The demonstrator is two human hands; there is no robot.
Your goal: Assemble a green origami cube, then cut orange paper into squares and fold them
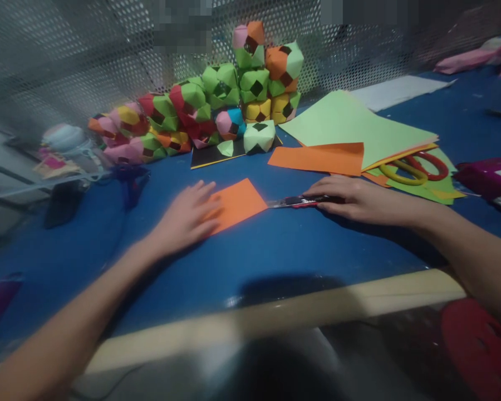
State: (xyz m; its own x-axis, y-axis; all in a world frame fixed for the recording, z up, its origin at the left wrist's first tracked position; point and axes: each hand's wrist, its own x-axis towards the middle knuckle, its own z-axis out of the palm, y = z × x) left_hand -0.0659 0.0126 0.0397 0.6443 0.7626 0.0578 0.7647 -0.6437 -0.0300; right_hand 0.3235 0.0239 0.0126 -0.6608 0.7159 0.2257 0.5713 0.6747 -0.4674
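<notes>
An orange piece of paper [242, 206] lies on the blue tabletop [250, 262], with my left hand [192, 211] spread over its left end, fingers apart. My right hand [346, 197] grips a utility knife [298, 201] with a black and red handle. Its blade points left, and the tip reaches the paper's right corner. Behind the knife is an orange paper strip [317, 157], which overlaps a stack of green sheets [350, 125]. Scissors [403, 171] with yellow and red handles rest by those sheets, just beyond my right hand.
Several folded paper balls [221, 86] are piled against the perforated metal panel [359, 50]. Some stand near a black sheet [217, 156]. A purple box [490, 178] is at the right; a blue glue gun [129, 181] sits at the left. The pale table edge [275, 312] runs in front.
</notes>
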